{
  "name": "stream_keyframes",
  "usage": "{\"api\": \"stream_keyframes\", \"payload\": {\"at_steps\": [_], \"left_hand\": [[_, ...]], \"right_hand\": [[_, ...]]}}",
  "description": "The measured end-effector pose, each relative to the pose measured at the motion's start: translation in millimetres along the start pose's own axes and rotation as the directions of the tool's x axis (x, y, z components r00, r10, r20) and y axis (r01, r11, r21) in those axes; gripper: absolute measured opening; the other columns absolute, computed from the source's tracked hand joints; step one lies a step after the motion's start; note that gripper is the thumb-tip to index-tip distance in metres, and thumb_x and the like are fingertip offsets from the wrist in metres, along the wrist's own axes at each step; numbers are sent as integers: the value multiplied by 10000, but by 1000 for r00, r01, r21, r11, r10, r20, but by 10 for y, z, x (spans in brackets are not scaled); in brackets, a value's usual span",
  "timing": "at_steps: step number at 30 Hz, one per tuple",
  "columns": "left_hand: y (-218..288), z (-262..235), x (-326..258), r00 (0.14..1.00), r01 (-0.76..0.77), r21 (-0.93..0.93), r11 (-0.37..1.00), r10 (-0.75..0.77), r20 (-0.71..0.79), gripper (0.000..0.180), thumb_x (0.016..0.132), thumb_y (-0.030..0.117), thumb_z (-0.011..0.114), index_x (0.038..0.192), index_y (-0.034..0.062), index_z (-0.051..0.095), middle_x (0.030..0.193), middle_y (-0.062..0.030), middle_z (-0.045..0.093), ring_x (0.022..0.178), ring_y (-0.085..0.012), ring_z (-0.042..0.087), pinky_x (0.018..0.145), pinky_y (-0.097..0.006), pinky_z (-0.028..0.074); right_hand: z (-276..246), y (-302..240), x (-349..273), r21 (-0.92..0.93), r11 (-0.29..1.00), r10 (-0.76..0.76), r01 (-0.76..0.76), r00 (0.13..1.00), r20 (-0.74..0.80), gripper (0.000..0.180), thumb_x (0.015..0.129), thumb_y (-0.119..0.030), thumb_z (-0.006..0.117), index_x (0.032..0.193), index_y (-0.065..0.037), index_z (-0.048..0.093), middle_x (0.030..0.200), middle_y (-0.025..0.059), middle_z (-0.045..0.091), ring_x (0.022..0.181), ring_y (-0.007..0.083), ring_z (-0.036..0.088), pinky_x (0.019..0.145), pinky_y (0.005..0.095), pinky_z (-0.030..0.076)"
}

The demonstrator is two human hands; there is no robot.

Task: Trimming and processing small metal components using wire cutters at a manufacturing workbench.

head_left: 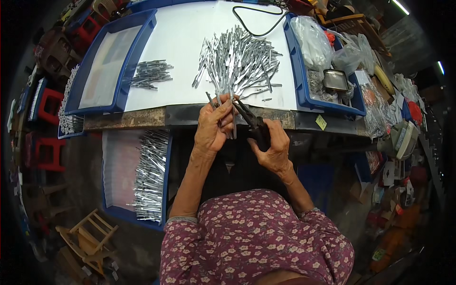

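Observation:
In front of the table edge, my left hand is closed around a few thin metal strips, which point up toward the pile. My right hand grips a dark hand tool shaped like pliers. Its narrow end reaches up and left to the strips by my left fingers; whether it bites on one I cannot tell. Just beyond both hands, a large fanned pile of silvery metal strips lies on the white table surface. A smaller bundle of metal strips lies to the left.
A blue tray stands at the table's left. At the right, a blue bin holds plastic bags and a metal tin. A black loop lies at the back. Below the table's left side sits another blue tray with many strips.

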State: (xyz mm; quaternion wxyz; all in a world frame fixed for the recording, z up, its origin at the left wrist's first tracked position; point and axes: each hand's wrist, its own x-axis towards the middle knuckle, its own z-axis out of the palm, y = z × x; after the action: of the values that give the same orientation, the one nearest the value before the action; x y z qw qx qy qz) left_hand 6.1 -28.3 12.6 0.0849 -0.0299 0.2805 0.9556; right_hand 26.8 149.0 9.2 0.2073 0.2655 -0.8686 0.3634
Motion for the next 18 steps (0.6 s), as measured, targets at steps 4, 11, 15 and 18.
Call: {"api": "stream_keyframes", "payload": {"at_steps": [4, 11, 15, 18], "left_hand": [[-31, 0, -31, 998, -14, -62, 998, 10, -58, 138, 859, 83, 536, 977, 13, 546, 748, -36, 561, 487, -34, 352, 396, -152, 255], [-75, -25, -62, 999, -23, -73, 997, 19, -51, 134, 846, 79, 550, 967, 23, 539, 706, -33, 553, 470, -30, 342, 397, -151, 240], [-102, -56, -56, 999, -25, -60, 998, 22, -42, 140, 848, 83, 551, 974, 24, 529, 703, -36, 553, 467, -29, 341, 398, -152, 244], [-142, -1, -81, 992, -109, 38, 993, 111, -60, 108, 855, 76, 543, 949, 29, 519, 696, -25, 538, 480, -19, 338, 406, -152, 252]], "right_hand": [[21, 19, -36, -82, 996, -40, 38, 999, -17, 481, 613, -61, 713, 1031, -1, 482, 832, 153, 507, 703, 318, 526, 608, 364, 433], [38, 53, -63, -89, 995, -49, 47, 998, -24, 477, 620, -65, 709, 1034, 4, 482, 823, 154, 505, 710, 321, 528, 609, 368, 437], [49, 52, -86, -92, 995, -24, 24, 1000, -5, 472, 618, -66, 707, 1028, 4, 485, 824, 153, 515, 727, 332, 533, 613, 370, 444], [70, 31, -112, -10, 1000, 13, -13, 1000, -5, 434, 634, -66, 717, 1007, -3, 505, 803, 139, 517, 666, 278, 530, 601, 351, 431]]}}
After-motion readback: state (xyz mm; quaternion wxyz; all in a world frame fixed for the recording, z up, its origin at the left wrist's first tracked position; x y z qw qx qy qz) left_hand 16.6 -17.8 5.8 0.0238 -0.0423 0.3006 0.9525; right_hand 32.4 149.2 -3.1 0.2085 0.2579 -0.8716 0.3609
